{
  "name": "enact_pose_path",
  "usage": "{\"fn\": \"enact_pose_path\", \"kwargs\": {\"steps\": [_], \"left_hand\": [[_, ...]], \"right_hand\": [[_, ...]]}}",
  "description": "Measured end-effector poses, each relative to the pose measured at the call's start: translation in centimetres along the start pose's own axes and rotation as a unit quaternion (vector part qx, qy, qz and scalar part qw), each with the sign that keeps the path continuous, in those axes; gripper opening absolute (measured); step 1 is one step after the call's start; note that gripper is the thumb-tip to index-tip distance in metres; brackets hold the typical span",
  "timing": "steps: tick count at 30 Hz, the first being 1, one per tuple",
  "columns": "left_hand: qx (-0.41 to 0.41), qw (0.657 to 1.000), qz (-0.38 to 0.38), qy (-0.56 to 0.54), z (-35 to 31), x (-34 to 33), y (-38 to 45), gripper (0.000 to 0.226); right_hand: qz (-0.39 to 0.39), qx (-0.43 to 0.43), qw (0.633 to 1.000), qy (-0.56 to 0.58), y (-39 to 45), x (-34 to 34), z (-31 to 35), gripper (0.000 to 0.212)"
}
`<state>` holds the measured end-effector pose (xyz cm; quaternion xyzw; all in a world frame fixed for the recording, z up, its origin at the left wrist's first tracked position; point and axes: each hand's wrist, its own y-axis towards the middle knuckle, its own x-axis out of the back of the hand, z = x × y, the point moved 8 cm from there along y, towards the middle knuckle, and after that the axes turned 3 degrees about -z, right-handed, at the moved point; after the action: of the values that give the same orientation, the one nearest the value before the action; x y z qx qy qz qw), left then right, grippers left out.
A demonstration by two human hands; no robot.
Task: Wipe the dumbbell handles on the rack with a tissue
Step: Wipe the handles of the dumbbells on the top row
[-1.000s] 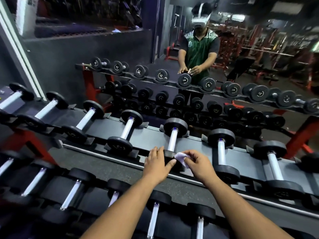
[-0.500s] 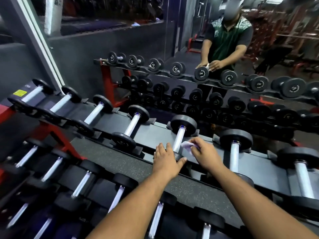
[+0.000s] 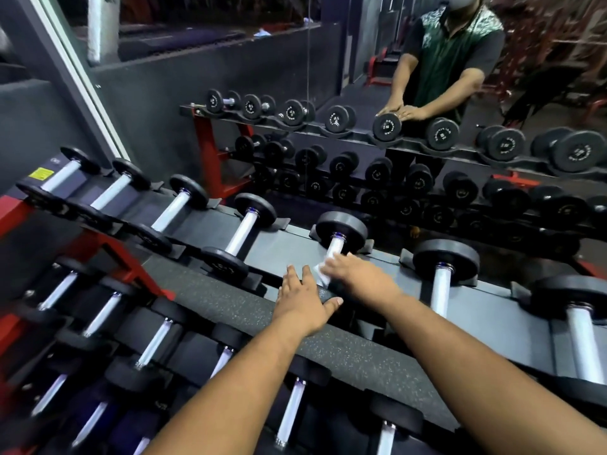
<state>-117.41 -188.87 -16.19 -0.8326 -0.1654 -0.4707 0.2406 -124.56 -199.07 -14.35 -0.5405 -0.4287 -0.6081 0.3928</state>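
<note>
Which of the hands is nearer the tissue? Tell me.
Right. The right hand holds the tissue against the dumbbell handle; the left hand rests beside it.

A large wall mirror (image 3: pixel 427 77) fills the back of the dim gym, set in a pale slanted frame (image 3: pixel 82 83) on the left. It reflects dark walls, a dark floor (image 3: pixel 354 96) and red equipment (image 3: pixel 558 37) — blurred, deep in shadow — with a grey wall panel (image 3: pixel 29 126) at left.
</note>
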Motion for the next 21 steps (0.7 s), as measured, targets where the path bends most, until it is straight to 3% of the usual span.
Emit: {"fn": "enact_pose_path", "kwargs": {"steps": [2,4,8,10,15,19,21], "left_hand": [[0.001,1.0,0.002,0.0,0.0,0.1,0.1,0.106],[0.002,1.0,0.003,0.0,0.0,0.1,0.1,0.106],[0.001,1.0,0.016,0.008,0.0,0.0,0.2,0.107],[0.001,1.0,0.02,0.012,0.1,0.0,0.3,0.108],[0.002,1.0,0.025,0.016,0.1,0.0,0.2,0.109],[0.004,0.999,0.035,0.02,0.0,0.1,0.1,0.108],[0.004,0.999,0.039,0.025,0.0,0.3,0.1,0.108]], "right_hand": [[0.051,0.089,0.994,-0.029,-0.3,-1.0,1.1,0.054],[0.065,0.118,0.989,-0.056,-0.5,-1.1,1.0,0.055],[0.047,0.007,0.987,-0.151,0.7,-0.6,-1.8,0.066],[0.053,-0.026,0.989,-0.139,1.1,-1.0,-1.7,0.068],[0.095,0.105,0.987,-0.069,-0.6,-1.9,0.4,0.066],[0.034,-0.041,0.995,-0.084,1.3,-0.6,-2.4,0.063],[0.016,-0.064,0.995,-0.073,2.0,-0.8,-1.8,0.059]]}}
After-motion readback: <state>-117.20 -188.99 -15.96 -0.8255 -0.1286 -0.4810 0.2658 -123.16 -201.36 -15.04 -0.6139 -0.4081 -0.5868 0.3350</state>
